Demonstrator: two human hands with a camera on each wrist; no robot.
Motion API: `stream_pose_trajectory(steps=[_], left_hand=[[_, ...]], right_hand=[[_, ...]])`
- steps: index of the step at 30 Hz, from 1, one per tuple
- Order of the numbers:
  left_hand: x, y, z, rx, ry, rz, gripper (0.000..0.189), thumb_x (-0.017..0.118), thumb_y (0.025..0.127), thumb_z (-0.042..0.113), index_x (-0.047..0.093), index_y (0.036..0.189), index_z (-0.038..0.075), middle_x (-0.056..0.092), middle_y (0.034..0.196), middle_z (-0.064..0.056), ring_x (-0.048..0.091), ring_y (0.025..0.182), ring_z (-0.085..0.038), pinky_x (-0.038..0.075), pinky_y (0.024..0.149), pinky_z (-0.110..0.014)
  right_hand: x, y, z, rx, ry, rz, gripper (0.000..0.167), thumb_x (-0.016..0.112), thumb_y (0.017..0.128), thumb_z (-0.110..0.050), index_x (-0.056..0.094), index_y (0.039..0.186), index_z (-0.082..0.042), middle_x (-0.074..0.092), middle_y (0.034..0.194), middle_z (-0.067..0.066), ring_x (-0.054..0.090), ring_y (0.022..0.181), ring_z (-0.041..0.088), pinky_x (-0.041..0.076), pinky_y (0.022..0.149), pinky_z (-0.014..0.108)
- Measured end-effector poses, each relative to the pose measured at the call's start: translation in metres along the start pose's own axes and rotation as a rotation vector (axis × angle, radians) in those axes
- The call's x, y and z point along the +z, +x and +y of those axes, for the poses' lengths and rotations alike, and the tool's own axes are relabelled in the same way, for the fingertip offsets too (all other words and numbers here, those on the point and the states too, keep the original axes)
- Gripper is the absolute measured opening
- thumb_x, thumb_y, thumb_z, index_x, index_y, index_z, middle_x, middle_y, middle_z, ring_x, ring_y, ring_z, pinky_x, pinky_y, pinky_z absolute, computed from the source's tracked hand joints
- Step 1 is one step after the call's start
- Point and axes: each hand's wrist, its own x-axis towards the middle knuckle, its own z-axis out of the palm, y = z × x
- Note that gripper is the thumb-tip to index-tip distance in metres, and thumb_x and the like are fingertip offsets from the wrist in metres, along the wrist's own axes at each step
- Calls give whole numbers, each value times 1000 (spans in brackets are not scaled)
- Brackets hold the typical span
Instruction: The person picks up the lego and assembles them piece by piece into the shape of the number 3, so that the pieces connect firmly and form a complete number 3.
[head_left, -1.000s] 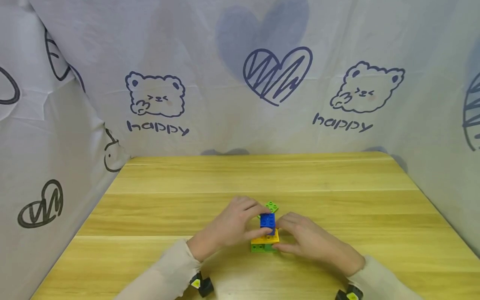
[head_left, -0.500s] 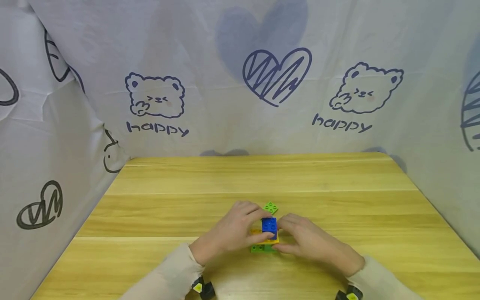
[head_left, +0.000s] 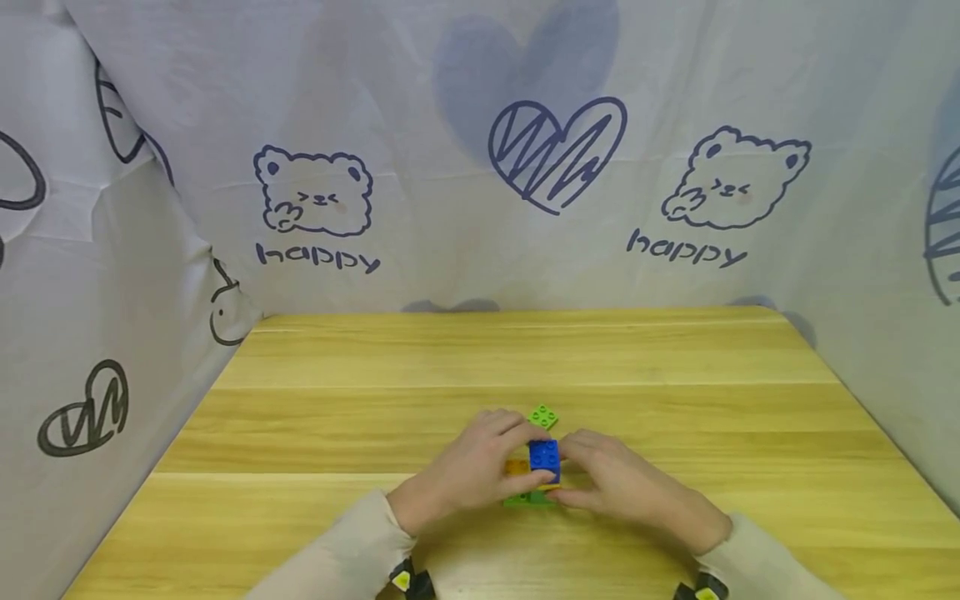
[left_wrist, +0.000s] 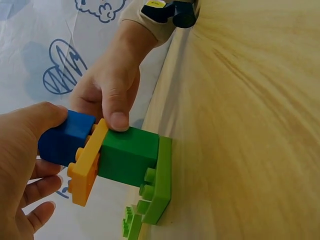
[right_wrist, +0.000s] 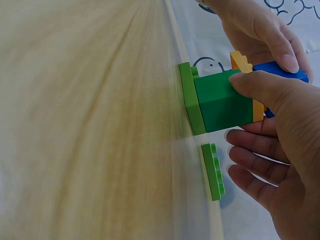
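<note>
A small stack of toy building bricks stands on the table. Its base is a light green plate, with a dark green brick on that, then a yellow-orange plate. On top, toward the right end of the orange plate, sits a blue brick. My left hand pinches the blue brick between thumb and fingers. My right hand grips the dark green brick lower down, its thumb on the side by the orange plate.
A separate light green studded plate lies on the wooden table just beyond the stack. White cloth with bear and heart drawings hangs behind the table and at both sides.
My left hand has brought the blue brick down and slightly to the right, onto the orange plate. The right hand has stayed almost in place on the stack.
</note>
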Motion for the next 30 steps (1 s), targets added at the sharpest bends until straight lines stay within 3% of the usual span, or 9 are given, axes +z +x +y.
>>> stream_pose_trajectory(steps=[9,19,24,30], left_hand=[[2,-1,3,-21,-31,-21,42,67,93,41,63,124,14,62,109,5,59,97,-11,47,92,-34],[1,-2,1,39,-54,15,43,71,90,36,65,124,11,64,106,3,61,93,-9,49,90,-31],[-1,-1,1,28,-73,3,43,73,89,34,66,124,10,65,106,2,61,93,-8,49,88,-27],[1,-1,3,7,-59,-18,44,73,89,33,66,127,11,64,107,0,61,94,-11,49,84,-21]], right_hand=[[-1,0,-1,7,6,2,35,68,91,-46,64,111,-18,62,106,-13,59,100,7,52,85,31],[0,0,-2,24,14,-18,41,64,91,-50,64,117,-19,62,110,-12,58,102,7,52,84,32],[1,0,-1,26,14,-23,43,62,92,-52,63,120,-19,62,113,-11,58,104,8,52,85,33],[1,0,-2,10,4,-4,38,63,92,-50,64,114,-18,62,106,-11,58,98,6,53,82,31]])
